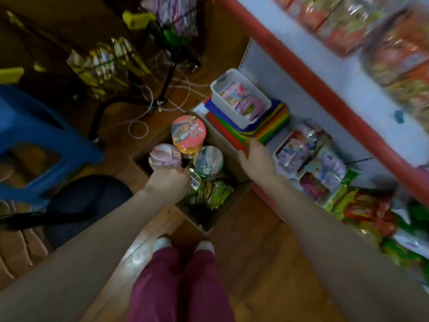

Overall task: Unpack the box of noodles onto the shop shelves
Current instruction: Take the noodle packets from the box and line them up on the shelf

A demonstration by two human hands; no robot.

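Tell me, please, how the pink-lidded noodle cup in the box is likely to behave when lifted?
The pink-lidded cup stands higher than its neighbours in the box, so it may tip if nudged. Being round, it would probably roll once on its side. It is likely light for its size, and a hard grip might dent it.

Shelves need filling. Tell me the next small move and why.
Probably lift the lilac cup out towards the shelf: the left hand curls against it in the box, the right hand holds the box rim, and cups and packets lie inside.
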